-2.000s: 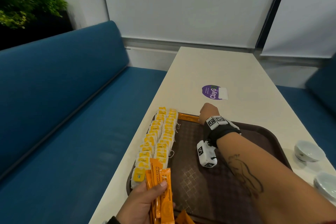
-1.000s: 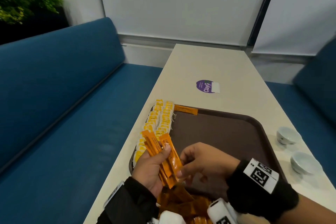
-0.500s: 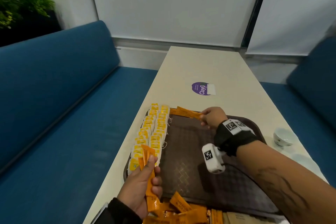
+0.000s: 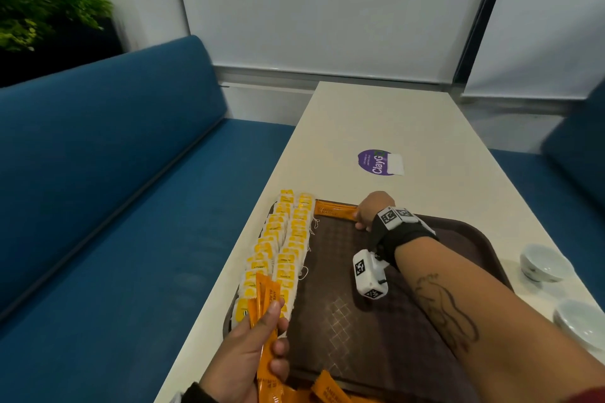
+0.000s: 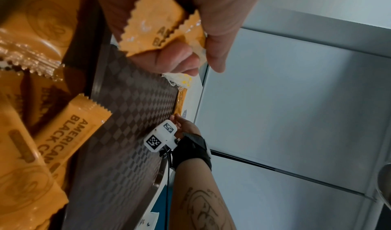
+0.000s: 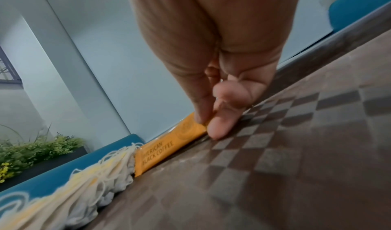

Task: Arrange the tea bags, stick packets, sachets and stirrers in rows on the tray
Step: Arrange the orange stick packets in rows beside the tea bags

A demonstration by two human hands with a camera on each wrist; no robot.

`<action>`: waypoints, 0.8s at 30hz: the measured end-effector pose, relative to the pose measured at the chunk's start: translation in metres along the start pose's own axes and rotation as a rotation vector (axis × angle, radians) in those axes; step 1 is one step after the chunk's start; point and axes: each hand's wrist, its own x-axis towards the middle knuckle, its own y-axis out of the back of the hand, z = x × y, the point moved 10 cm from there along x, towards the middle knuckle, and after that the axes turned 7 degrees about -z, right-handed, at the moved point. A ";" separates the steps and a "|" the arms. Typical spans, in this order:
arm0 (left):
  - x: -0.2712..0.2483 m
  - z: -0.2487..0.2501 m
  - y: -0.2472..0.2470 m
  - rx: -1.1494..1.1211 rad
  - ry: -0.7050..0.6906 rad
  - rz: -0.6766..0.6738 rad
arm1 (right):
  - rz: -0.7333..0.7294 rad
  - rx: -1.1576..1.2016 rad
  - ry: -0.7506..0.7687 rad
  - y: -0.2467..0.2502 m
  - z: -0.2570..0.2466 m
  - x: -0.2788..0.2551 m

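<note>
- Head view: on a brown tray (image 4: 458, 239), two rows of tea bags (image 4: 284, 249) line the left edge. The left hand (image 4: 248, 357) grips a few orange stick packets (image 4: 266, 301) near the front-left corner. The right hand (image 4: 371, 209) reaches the far rim.
- Left wrist view: curled fingers (image 5: 175, 61) clamp those packets; loose packets (image 5: 69, 129) lie piled beside the tray.
- Right wrist view: fingertips (image 6: 220, 128) pinch one end of a placed packet (image 6: 169, 148) lying flat along the far edge, touching the tea bags.
</note>
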 end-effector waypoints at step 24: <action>-0.007 0.013 -0.015 -0.013 -0.106 -0.027 | -0.004 0.094 0.250 0.009 -0.020 -0.071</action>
